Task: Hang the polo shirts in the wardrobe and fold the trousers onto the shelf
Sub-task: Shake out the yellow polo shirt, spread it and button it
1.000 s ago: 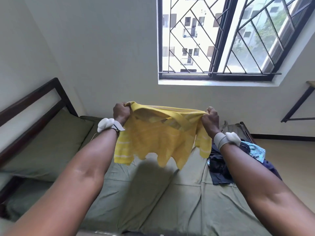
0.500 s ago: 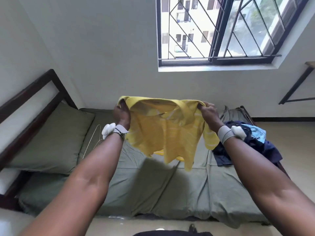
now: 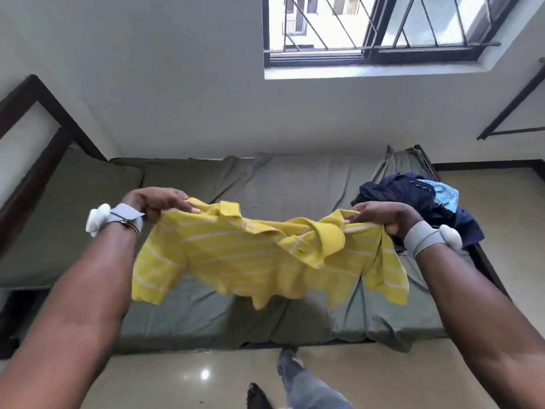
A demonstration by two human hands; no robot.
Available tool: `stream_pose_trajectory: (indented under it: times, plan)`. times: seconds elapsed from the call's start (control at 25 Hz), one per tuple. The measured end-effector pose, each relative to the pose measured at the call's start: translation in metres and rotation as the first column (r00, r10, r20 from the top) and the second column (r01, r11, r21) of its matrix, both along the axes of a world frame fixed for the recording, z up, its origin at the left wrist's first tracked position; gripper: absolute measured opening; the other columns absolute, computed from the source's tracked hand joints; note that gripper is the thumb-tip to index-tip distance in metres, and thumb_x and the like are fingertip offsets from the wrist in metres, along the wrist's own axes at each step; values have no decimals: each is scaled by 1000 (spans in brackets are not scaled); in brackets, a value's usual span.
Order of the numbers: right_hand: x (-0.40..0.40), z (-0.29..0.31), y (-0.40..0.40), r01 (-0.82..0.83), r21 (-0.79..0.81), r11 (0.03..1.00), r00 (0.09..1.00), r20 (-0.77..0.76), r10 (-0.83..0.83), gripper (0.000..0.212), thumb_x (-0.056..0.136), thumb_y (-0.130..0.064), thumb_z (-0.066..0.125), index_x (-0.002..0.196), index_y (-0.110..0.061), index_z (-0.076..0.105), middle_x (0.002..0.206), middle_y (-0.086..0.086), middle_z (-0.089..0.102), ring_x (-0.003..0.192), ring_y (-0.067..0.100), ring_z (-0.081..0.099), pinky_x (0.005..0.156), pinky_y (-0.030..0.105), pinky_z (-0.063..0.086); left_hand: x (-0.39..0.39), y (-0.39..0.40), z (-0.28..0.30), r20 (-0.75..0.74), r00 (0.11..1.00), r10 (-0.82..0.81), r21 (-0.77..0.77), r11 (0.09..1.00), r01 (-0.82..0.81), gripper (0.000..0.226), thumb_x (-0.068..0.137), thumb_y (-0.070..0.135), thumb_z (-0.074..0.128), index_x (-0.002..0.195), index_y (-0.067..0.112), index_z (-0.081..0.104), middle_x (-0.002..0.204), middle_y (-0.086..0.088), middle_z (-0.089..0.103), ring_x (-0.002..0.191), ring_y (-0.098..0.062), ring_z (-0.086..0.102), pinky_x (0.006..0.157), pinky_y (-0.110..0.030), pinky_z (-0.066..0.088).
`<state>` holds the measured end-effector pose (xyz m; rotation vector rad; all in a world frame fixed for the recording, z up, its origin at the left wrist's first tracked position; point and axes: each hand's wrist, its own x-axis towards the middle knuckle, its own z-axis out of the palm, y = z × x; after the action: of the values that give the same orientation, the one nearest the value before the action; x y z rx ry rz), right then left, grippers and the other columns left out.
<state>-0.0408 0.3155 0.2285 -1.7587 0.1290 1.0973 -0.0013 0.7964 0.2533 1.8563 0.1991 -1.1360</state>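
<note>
A yellow polo shirt [image 3: 236, 261] with thin white stripes is stretched out flat between my hands, low over the bed. My left hand [image 3: 156, 202] grips its left shoulder and my right hand [image 3: 386, 216] grips its right shoulder. The collar [image 3: 312, 240] is folded over near the middle, and both short sleeves hang down. A pile of dark blue and light blue clothes [image 3: 418, 199] lies on the right end of the bed, just behind my right hand. No wardrobe or shelf is in view.
The bed [image 3: 283, 178] has a grey-green sheet, a pillow [image 3: 70, 208] at the left and a dark wooden headboard [image 3: 29, 137]. A barred window [image 3: 368, 28] is above. My leg and foot [image 3: 298, 379] stand on the glossy tiled floor [image 3: 177, 376].
Both hands have come down and moved wider apart, spreading the shirt flat over the bed. The view has tilted downward, so the floor and my leg now show.
</note>
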Motion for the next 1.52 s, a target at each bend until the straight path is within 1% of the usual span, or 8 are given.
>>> stream_pose_trajectory:
  times: [0.16,0.36,0.76,0.96,1.12,1.24,1.4,1.52]
  plan:
    - [114,-30,10,240,-19,971,960,153,-235,16,93,-13,61,96,0,70,85,10,72,74,22,69,65,29,58,104,-12,-20,265,951,162,164,964,-210,13,89,10,67,95,-1,70,87,-18,71,59,-19,69,57,-26,56]
    - [223,-156,36,596,-464,655,730,654,-200,32,86,-27,52,109,-5,60,113,19,60,107,35,57,87,40,46,177,-53,-157,855,517,-33,404,667,-626,35,85,11,52,119,9,63,114,-22,59,105,-39,56,90,-43,45]
    - [32,-450,102,-6,-700,714,895,315,315,25,88,-16,53,110,-4,59,113,21,57,102,41,57,78,42,47,-39,-44,-493,64,995,-77,551,834,29,62,83,40,54,138,14,45,136,-18,54,123,-36,52,98,-41,44]
    - [-31,-487,151,0,-735,678,611,537,582,36,70,-34,78,86,-8,59,87,15,56,77,35,55,62,39,47,-57,-35,-510,562,816,133,574,648,-501,36,90,17,58,122,2,52,124,-25,52,113,-42,52,89,-48,43]
    - [-44,-500,183,13,-807,591,728,413,547,55,73,-55,66,102,-10,55,96,13,54,85,33,52,69,43,43,-12,-11,-522,585,780,223,577,562,-593,78,75,23,71,142,13,33,137,-22,44,123,-42,43,99,-51,38]
    - [-48,-516,189,101,-780,617,683,506,528,23,78,-23,48,94,-10,56,90,16,53,78,35,54,65,42,39,2,5,-536,533,834,143,662,544,-516,47,80,16,59,126,12,54,128,-24,49,119,-44,45,97,-49,39]
    - [-30,-492,174,662,-357,659,718,556,-420,20,88,0,37,97,-8,53,81,12,52,74,27,49,66,34,36,-2,8,-537,748,624,227,450,518,-728,17,83,12,51,92,4,64,114,-18,57,113,-38,49,93,-40,37]
    - [-14,-475,132,962,-27,271,271,200,-942,28,93,9,38,75,-10,46,48,-10,55,49,7,55,49,19,45,-10,5,-536,745,623,237,397,593,-700,33,80,11,58,113,7,55,120,-19,56,115,-38,49,93,-42,37]
